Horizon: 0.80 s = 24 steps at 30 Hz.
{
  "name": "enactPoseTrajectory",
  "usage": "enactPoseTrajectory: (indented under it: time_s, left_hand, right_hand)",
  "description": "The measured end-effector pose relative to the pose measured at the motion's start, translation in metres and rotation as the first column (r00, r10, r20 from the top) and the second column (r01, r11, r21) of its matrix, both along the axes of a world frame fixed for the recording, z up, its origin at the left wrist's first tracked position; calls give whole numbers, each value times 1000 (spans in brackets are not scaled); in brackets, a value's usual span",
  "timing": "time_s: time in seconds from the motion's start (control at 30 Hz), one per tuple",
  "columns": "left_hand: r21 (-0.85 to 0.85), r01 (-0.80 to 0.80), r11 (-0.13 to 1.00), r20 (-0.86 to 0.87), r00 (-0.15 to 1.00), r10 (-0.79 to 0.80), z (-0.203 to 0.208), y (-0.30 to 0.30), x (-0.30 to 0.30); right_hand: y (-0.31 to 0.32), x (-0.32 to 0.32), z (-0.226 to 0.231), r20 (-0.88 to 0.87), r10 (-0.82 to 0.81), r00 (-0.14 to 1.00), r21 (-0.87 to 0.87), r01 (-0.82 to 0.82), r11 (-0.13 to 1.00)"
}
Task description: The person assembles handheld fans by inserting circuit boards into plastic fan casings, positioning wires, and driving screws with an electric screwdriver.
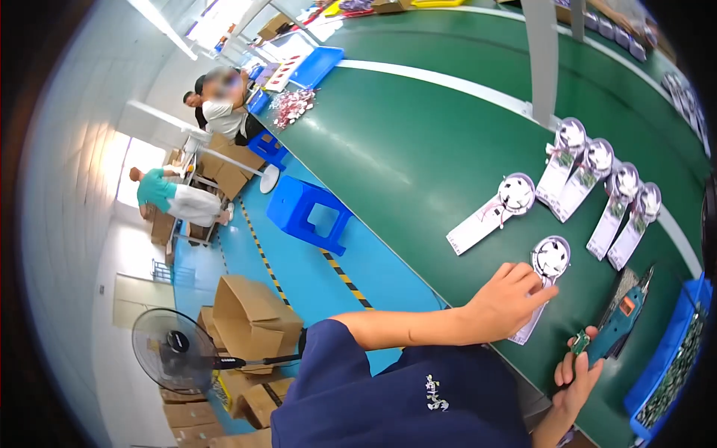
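Note:
My left hand point(510, 302) is over the handle of a white fan housing point(551, 257) near the table's front edge, its curled fingers gripping the handle. The round head with dark fan blades shows beyond my fingers, and part of the handle is hidden. Between the fingertips of my right hand point(576, 379) is a small green circuit board point(579, 343). Just beyond that hand lies a teal electric screwdriver point(621, 319). Another white fan housing point(478, 228) lies up and left of my left hand, with thin wires near its head.
Several fan housings with boards point(575, 187) lie in a row farther back. A blue bin point(641, 396) of green boards stands at right. A grey post point(541, 67) rises from the table. Blue stools point(306, 213), cartons point(254, 317) and a standing fan point(175, 349) are left; people work beyond.

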<state>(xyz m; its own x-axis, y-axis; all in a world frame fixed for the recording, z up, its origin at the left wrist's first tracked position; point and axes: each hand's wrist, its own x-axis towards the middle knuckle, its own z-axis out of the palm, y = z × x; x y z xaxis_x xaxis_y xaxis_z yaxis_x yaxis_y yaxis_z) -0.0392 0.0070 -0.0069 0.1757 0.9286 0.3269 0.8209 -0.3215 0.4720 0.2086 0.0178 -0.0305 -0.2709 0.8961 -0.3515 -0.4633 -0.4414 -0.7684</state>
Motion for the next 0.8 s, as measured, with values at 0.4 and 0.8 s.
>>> enactPoseTrajectory:
  time_s: [0.4,0.8]
  left_hand:
    - [-251,73,965,134,990,-40,6,4,-9]
    - [-45,66,997,89,994,-62,-5,19,-15]
  right_hand:
    - [6,-13,4,68,52,996,-1,-52,999]
    - [3,-15,5,77,53,996,-19,-52,998]
